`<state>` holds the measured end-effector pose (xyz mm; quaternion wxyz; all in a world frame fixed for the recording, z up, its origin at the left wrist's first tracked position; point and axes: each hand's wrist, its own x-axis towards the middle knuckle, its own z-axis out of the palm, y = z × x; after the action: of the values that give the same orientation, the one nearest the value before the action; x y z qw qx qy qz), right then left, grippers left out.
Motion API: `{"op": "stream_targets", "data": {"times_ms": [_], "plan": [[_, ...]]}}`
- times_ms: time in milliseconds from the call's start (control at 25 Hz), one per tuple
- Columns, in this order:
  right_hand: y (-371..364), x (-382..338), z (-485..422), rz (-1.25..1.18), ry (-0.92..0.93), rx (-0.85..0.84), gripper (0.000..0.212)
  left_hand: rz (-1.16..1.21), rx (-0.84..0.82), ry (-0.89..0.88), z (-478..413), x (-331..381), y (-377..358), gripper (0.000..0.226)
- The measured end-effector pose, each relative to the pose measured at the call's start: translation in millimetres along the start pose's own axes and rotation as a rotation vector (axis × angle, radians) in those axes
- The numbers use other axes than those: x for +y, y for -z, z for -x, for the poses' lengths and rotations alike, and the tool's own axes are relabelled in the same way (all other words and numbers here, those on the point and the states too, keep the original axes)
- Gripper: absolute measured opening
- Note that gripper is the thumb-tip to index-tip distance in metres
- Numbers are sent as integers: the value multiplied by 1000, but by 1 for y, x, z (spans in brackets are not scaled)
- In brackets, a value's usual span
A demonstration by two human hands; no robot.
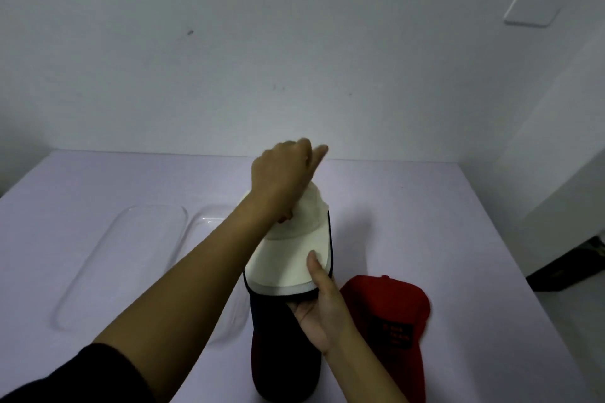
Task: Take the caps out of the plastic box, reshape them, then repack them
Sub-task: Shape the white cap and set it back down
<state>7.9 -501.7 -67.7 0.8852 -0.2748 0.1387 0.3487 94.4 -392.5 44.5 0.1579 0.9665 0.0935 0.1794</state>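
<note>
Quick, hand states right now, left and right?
Left hand: grips the cream cap at its crown.
Right hand: pinches the cream cap's brim.

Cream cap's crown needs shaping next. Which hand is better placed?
Left, probably. The left hand is already over the crown of the cream cap. The right hand pinches the brim edge, thumb on top, and is better kept there to steady it.

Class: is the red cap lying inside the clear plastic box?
No: the red cap lies on the table at right, apart from the box at left.
</note>
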Motion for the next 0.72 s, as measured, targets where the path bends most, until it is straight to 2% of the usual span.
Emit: {"op": "stream_targets", "data": {"times_ms": [80,120,200,320,360,440,520,720], "plan": [[2,-5,-9,-130,19,0,54,300,123,153,-5,-24,6,45],[3,-8,-16,-186,37,9,59,375,121,246,-4,-42,1,41],[6,-16,-34,-225,66,52,55,523,-36,488,11,-78,-23,36],[7,-21,-61,-206,74,112,50,1098,-491,885,45,-96,-63,47],[7,-22,-70,-187,66,118,48,1299,-569,959,51,-95,-74,42],[12,-24,-88,-137,43,130,42,1586,-583,1056,54,-99,-94,32],[20,-29,-107,-91,-6,178,41,1694,-566,1150,47,-107,-114,33],[43,-35,-144,60,-102,327,40,1672,-585,1341,32,-122,-152,13]]}}
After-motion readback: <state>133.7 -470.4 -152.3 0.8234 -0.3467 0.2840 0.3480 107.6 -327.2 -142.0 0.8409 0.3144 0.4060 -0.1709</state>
